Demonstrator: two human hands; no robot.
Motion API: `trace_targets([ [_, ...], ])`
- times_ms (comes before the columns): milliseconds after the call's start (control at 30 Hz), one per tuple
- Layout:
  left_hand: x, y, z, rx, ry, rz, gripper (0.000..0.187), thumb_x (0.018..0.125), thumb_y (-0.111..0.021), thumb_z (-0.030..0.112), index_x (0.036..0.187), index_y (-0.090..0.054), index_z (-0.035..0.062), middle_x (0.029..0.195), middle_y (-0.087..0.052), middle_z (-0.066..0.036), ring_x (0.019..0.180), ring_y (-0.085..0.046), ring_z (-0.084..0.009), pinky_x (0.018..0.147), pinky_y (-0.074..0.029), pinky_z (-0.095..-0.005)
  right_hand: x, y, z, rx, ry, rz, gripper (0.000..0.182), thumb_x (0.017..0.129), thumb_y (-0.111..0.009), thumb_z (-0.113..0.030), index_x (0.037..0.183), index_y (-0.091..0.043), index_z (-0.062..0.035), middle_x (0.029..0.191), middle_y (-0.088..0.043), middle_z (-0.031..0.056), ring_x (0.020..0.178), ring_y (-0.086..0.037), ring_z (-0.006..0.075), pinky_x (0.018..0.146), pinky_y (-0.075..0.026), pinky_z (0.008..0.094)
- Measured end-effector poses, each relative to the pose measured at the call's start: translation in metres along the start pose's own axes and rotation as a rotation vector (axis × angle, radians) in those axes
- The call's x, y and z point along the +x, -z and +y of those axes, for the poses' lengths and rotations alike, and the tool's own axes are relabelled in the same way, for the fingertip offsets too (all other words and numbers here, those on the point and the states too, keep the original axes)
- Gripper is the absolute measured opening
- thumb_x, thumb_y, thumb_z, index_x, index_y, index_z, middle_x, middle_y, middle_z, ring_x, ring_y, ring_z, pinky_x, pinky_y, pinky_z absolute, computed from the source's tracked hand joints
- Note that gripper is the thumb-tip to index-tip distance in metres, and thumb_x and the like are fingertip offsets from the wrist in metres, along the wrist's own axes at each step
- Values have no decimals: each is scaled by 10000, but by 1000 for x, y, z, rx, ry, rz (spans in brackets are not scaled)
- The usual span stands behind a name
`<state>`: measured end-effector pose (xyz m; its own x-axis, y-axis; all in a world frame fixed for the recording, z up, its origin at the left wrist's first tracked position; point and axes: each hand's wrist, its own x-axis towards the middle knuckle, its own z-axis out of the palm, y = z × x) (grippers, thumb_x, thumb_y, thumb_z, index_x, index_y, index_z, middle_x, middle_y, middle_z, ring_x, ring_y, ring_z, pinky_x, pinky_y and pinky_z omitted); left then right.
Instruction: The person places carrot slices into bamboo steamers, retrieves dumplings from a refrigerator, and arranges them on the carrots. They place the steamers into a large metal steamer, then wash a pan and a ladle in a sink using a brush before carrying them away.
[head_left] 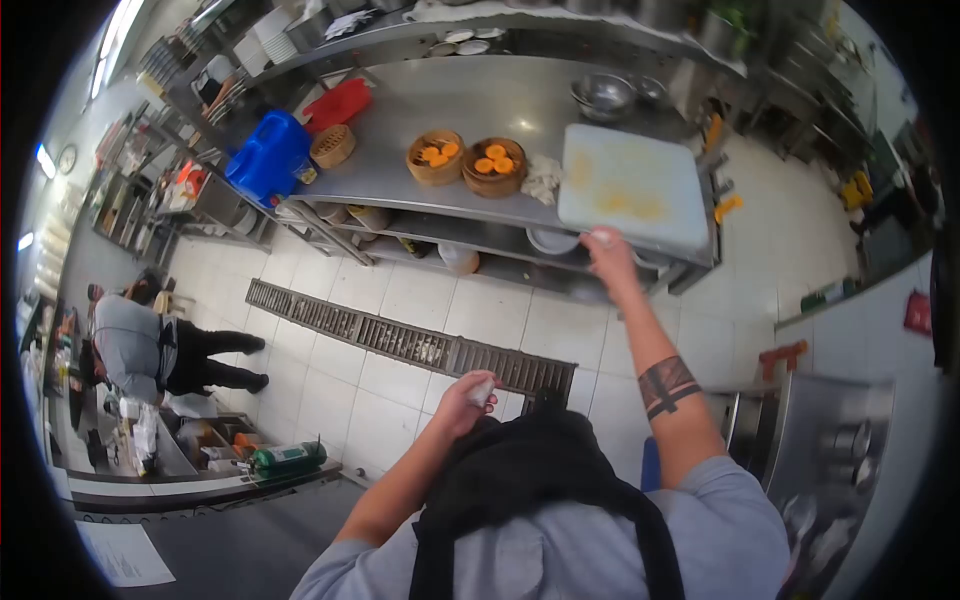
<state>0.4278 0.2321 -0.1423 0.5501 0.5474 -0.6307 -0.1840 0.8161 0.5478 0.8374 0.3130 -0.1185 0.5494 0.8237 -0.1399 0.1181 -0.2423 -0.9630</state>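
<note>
My left hand point(464, 405) is closed in front of my apron, around a small whitish lump point(483, 391) whose kind I cannot make out. My right hand point(610, 256) reaches forward to the front edge of a white cutting board point(632, 180) with yellow-orange stains. Its fingers are drawn together; a pale bit seems to show at them, too small to name. Left of the board lies a crumpled white cloth point(542, 180). Beside it stand two round bamboo steamers, one point(494, 185) nearer the cloth and another point(436, 172) further left, both holding orange rounds.
On the steel table point(390, 110) are a smaller bamboo basket point(333, 147), a blue jerrycan point(270, 157), a red basin point(338, 103) and metal bowls point(606, 94). A floor drain grate point(400, 337) runs between me and the table. Another person point(150, 345) bends over at the left.
</note>
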Motion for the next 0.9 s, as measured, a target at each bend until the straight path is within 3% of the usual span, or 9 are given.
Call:
trace_targets([
  [200,62,2,99,-25,-28,32,237,1011,-611,276,1157,-630,91,1067,-677,-80,802,-609,-193,665,-482,-329,128,7,-82,-575,631,643,548,875,-797,-409,1313,-669,-105,1464,-483,284,1265,-537,463,1071,-443,534],
  [300,102,2,157,-12,-13,-17,251,1003,-620,250,1183,-615,74,1090,-679,-87,830,-621,-195,687,-496,-325,192,-1,29,-937,413,275,573,888,-775,-417,1361,-645,-122,1508,-438,290,1320,-491,485,1096,-422,541],
  [433,166,-17,253,129,-77,-157,297,966,-653,130,1240,-581,43,1152,-667,-115,907,-660,-216,762,-539,-338,193,-35,-6,-1081,262,448,581,892,-765,-409,1388,-627,-140,1486,-473,280,1342,-478,486,1126,-395,535],
  [500,206,-29,297,181,-49,-199,378,930,-686,54,1283,-552,35,1185,-652,-126,962,-679,-227,830,-565,-370,188,-55,-41,-747,271,612,653,891,-778,-364,1468,-568,-142,1441,-527,248,1339,-492,460,1141,-374,521],
  [567,243,-48,343,618,-102,-210,440,900,-723,46,1293,-530,7,1224,-625,-159,1001,-676,-271,882,-563,-397,180,-76,-48,-770,430,551,667,908,-791,-306,1488,-526,-110,1334,-599,182,1221,-605,354,1044,-472,487],
  [600,257,-59,364,635,-69,-250,440,900,-723,46,1293,-530,7,1224,-625,-159,1001,-676,-271,882,-563,-397,170,-101,-63,-476,212,316,623,931,-781,-289,1462,-524,-90,1270,-615,143,1127,-636,289,949,-517,439],
  [667,276,-83,392,1307,-676,-301,509,861,-768,51,1299,-517,-10,1249,-588,-197,1085,-648,-329,952,-540,-415,153,-163,-108,65,-69,-87,511,977,-749,-274,1389,-531,-65,1153,-637,82,944,-663,177,767,-564,348],
  [767,295,-105,414,1252,-591,-423,577,831,-791,52,1334,-515,-3,1267,-554,-224,1158,-607,-381,997,-511,-418,159,-214,-156,238,-147,-186,416,1020,-698,-278,1336,-536,-60,1077,-643,63,825,-658,128,661,-562,298],
  [900,301,-104,448,1296,-912,-569,582,861,-789,60,1367,-507,4,1285,-539,-221,1175,-583,-420,1013,-490,-443,182,-226,-169,466,-191,-211,346,1065,-627,-286,1311,-527,-64,968,-631,60,706,-632,111,601,-542,283],
])
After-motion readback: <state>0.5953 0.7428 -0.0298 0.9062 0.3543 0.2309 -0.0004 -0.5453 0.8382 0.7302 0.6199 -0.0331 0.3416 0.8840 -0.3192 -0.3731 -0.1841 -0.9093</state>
